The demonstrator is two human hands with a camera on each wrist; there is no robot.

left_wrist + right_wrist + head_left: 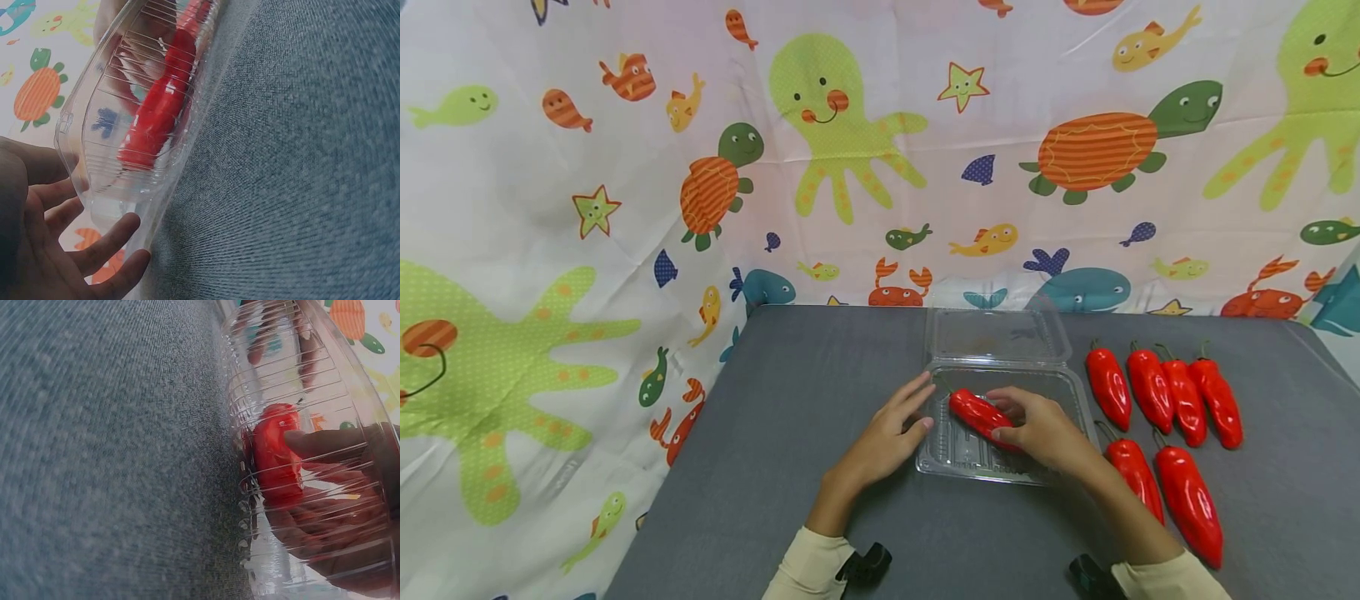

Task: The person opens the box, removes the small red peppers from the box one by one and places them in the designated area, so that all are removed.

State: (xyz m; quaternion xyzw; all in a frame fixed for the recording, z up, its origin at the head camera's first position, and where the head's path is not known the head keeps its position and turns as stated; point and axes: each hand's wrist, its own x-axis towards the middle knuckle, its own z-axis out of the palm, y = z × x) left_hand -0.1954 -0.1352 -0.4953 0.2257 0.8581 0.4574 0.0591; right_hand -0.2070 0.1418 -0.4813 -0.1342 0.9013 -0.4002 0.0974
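A clear plastic clamshell container (951, 473) lies on the grey table, its lid (1000, 335) tipped back toward the wall. Inside its base is a red chili pepper (977, 412), its stem end pointing up-left. My right hand (1037, 427) reaches over the right rim and pinches the pepper's lower end between thumb and fingers; the right wrist view shows this hand (337, 494) through the ribbed plastic wall. At the container's left side, my left hand (891, 433) has its fingers spread. In the left wrist view these fingers (115, 240) are against or very near the rim.
To the right of the container lie several more red peppers (1150, 390), in a back row and a front pair (1189, 500). Grey cloth (805, 375) covers the table. A curtain with sea animals (865, 100) hangs behind and to the left.
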